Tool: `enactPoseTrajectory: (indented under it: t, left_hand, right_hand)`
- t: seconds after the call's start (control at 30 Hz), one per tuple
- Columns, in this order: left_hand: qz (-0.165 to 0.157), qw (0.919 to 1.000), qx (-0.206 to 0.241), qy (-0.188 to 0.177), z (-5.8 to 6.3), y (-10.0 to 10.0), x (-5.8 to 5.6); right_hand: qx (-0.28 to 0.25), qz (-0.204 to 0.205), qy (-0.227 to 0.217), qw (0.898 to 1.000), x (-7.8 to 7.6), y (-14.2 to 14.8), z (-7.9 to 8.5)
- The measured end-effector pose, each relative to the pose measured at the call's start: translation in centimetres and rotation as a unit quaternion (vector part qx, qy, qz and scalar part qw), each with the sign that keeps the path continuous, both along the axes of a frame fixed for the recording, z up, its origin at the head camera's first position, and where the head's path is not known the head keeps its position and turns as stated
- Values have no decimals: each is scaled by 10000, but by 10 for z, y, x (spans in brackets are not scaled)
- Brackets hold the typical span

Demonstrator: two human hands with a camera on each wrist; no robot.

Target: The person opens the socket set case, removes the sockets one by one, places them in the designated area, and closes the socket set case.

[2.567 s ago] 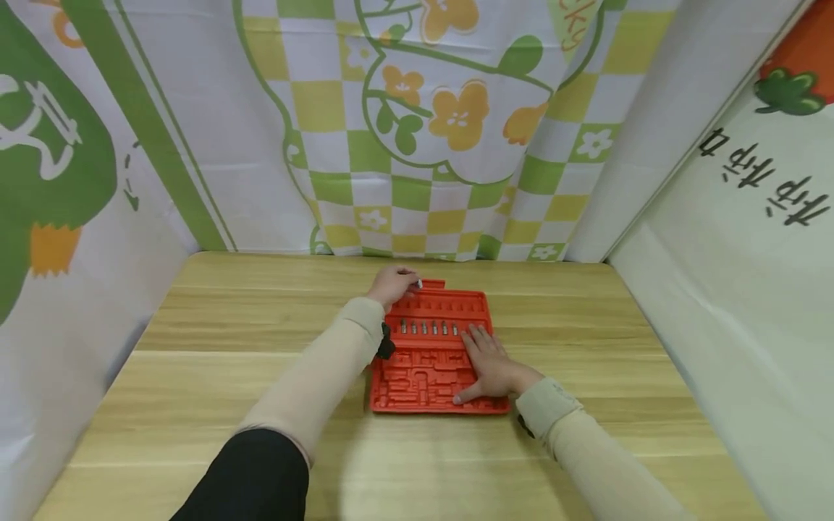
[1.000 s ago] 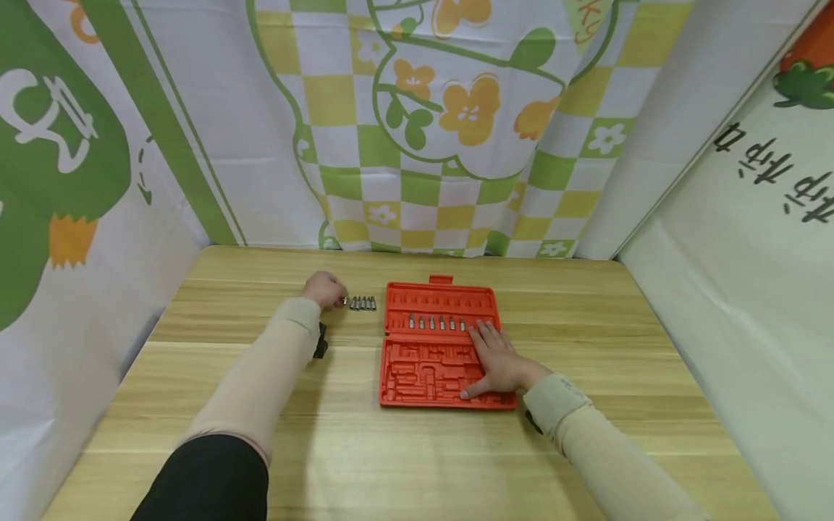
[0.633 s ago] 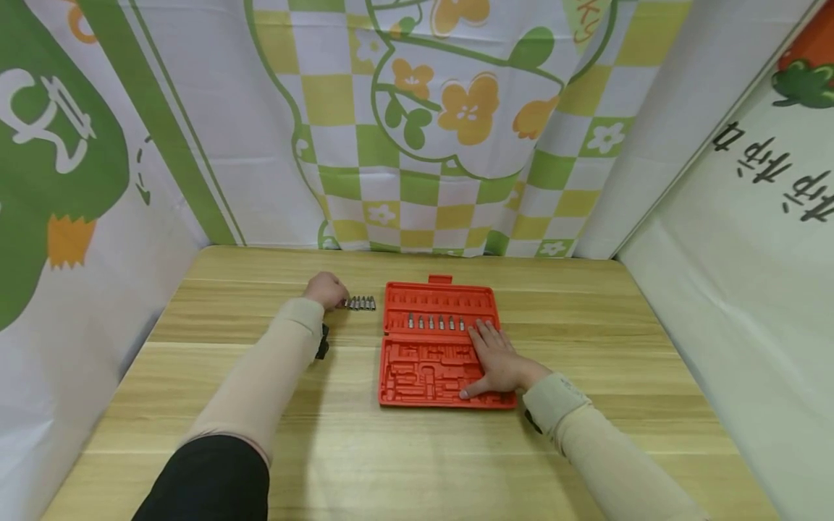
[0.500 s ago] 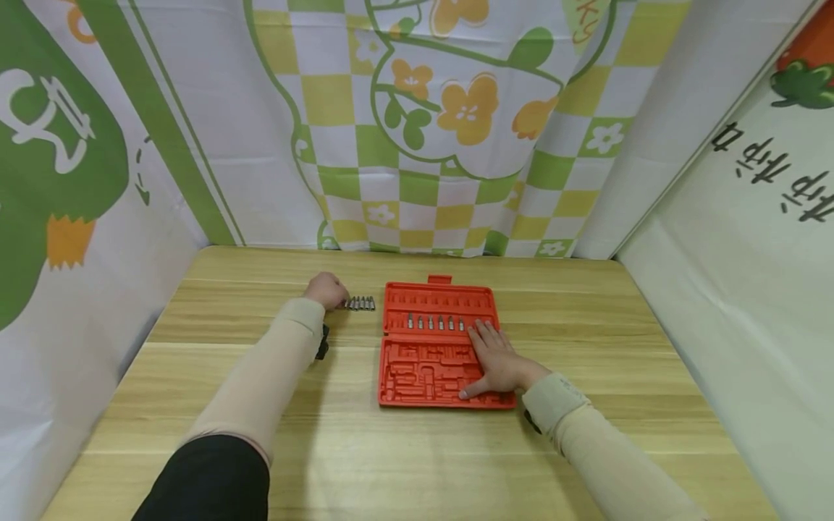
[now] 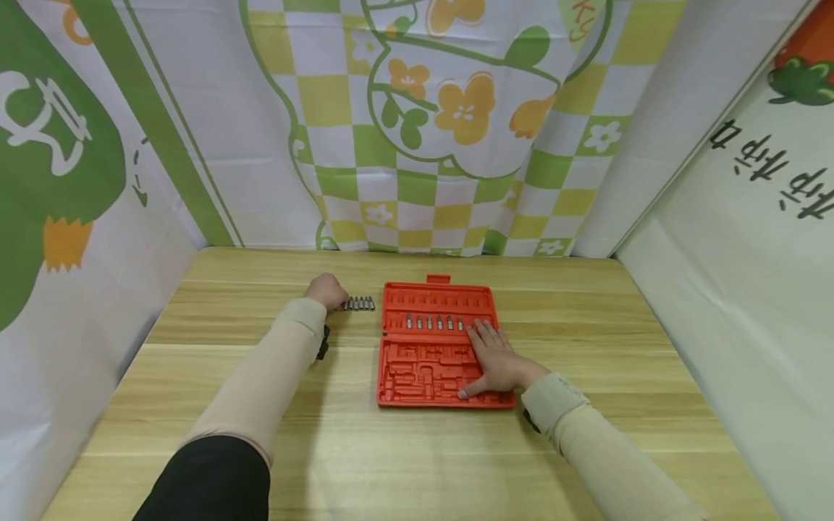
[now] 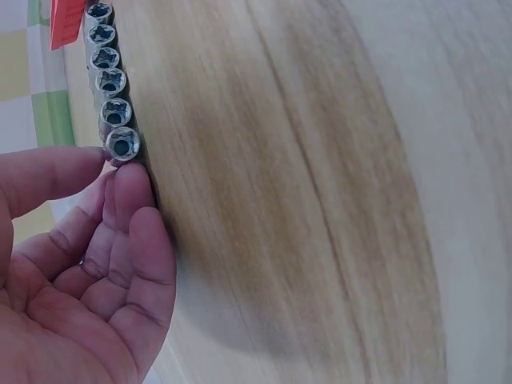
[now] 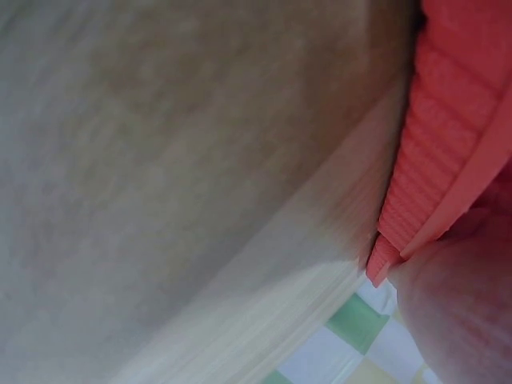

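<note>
A row of several small metal sockets (image 5: 361, 304) stands on the table left of the case. In the left wrist view, the thumb and a fingertip of my left hand (image 6: 104, 240) pinch the nearest socket (image 6: 122, 144), its round hollow end showing. The other fingers of that hand are bent. My right hand (image 5: 498, 362) rests spread over the right side of an open red plastic case (image 5: 423, 407), covering part of it. More sockets (image 5: 439, 323) sit in one slotted row of the case. The right wrist view shows the case's ribbed side (image 7: 440, 136) beside the hand.
The wooden table (image 5: 417, 463) runs back to a checked, flowered cloth (image 5: 417, 195). White printed cloths hang along the left and right sides. A red latch tab (image 5: 439, 278) sticks out from the case's far edge.
My left hand moved from the case's far-left corner leftward to the row on the table, carrying a socket, and set it against the row's end. The right hand stayed on the case.
</note>
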State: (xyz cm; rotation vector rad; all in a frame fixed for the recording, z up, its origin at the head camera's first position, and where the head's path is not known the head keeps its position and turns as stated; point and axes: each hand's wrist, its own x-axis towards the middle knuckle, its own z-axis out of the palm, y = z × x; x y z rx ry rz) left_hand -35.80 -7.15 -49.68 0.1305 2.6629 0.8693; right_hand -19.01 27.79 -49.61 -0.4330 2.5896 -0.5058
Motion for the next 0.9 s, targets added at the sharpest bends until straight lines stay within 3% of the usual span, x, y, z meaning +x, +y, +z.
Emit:
enactPoseTrajectory:
  t: [0.23, 0.37, 0.5, 0.6, 0.7, 0.9]
  left_hand:
    - [-33, 10000, -36, -53, 1, -1, 0]
    - [-25, 9998, -100, 186, 6, 5, 0]
    - [-164, 9978, 292, 566, 15, 25, 3]
    - [-395, 9949, 704, 611, 19, 44, 5]
    - [-580, 9923, 1015, 413, 21, 60, 8]
    - [-522, 9848, 1598, -438, 23, 82, 19]
  right_hand:
    - [3, 18, 119, 9999, 0, 0, -2]
    - [19, 19, 127, 9999, -1, 1, -3]
    - [9, 14, 112, 9999, -1, 1, -2]
    - [24, 18, 107, 9999, 0, 1, -1]
    - [31, 11, 103, 9999, 0, 0, 0]
    - [7, -16, 96, 10000, 1, 0, 0]
